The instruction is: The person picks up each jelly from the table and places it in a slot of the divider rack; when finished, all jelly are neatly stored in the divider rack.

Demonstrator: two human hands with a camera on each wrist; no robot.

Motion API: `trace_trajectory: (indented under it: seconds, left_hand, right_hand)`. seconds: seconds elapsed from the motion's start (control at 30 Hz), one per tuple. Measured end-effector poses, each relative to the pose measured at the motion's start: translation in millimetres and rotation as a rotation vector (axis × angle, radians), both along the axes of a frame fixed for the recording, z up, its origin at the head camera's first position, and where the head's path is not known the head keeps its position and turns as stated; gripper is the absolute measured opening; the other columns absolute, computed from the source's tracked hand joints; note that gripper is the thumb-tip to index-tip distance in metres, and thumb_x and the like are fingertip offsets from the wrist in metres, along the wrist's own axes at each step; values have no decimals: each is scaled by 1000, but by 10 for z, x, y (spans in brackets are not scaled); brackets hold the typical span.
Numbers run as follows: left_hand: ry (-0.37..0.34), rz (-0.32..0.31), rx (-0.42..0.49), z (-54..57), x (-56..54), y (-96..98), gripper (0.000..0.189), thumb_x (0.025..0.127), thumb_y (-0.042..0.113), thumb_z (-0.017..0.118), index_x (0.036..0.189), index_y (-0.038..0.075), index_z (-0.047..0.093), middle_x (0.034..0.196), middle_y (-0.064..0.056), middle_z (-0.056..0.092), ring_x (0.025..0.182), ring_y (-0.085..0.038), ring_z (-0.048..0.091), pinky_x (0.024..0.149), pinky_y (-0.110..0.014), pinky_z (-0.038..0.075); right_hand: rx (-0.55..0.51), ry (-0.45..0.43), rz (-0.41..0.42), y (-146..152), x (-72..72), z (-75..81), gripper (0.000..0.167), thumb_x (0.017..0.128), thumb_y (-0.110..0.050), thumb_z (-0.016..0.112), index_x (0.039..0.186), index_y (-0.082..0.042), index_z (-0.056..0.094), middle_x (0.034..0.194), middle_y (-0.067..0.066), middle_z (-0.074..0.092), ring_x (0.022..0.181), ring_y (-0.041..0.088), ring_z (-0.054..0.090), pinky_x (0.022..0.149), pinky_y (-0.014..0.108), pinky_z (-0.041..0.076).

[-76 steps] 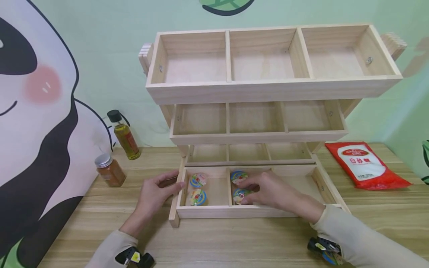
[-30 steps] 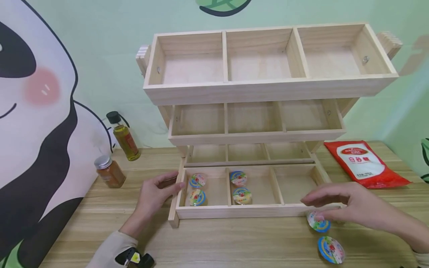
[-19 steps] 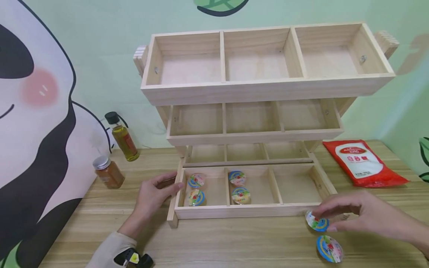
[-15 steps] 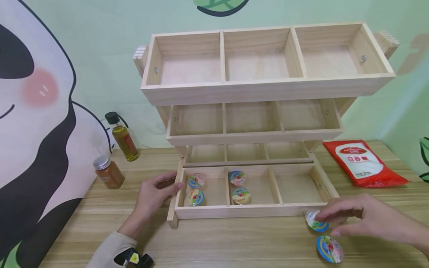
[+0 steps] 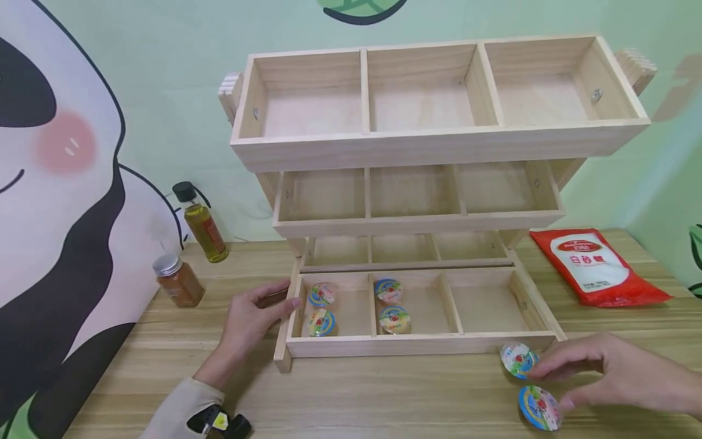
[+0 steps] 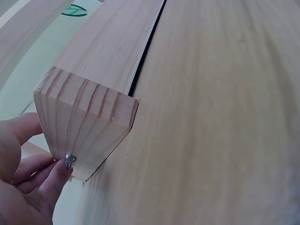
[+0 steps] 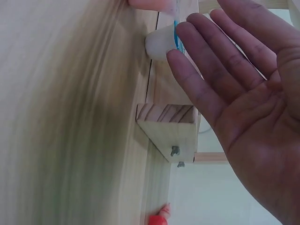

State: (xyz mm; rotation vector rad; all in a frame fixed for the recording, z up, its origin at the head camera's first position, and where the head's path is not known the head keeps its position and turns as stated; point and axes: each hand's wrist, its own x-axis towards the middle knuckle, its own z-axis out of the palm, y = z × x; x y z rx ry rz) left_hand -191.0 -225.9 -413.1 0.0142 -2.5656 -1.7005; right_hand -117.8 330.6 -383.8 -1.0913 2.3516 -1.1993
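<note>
My left hand (image 5: 252,323) grips the left rail of the wooden rack (image 5: 419,349), its thumb at the edge of the bottom tray; in the left wrist view a fingertip touches a metal bolt (image 6: 70,161). My right hand (image 5: 620,375) is open beside two small jelly cups with printed foil lids on the table. Its forefinger reaches the upper jelly cup (image 5: 518,360), and its thumb is right at the edge of the lower jelly cup (image 5: 540,407). Two jelly cups (image 5: 322,322) lie in the tray's left compartment, and two jelly cups (image 5: 395,319) in its middle one.
Further tiers of the rack, such as the top tray (image 5: 439,146), overhang the bottom tray. A red bag (image 5: 600,268) lies at right. An oil bottle (image 5: 205,228) and a spice jar (image 5: 179,281) stand at left on the wooden table (image 5: 384,396).
My right hand has let go of the jelly cups in the middle compartment, moved right out of the tray, then down toward the two cups on the table. The left hand stays on the rack.
</note>
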Motion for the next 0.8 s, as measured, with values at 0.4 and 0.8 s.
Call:
trace_trajectory:
  seconds: [0.4,0.8]
  left_hand:
    - [15,2,15,0,7,9,53,94,23,85,139,0,68,135,-19,70,125,-31,66,88,-20,55]
    - [11,-9,25,8,9,4,54,95,23,85,139,-1,67,135,-20,69,126,-32,66,88,-20,56]
  right_hand:
    - [-31,-87,47,82,29,-112,46,91,7,79,133,-11,73,127,2,75,114,12,71,90,23,57]
    - [-1,-92,24,53,45,-230,49,89,2,83,134,-15,74,125,-4,74,106,11,70,84,26,59]
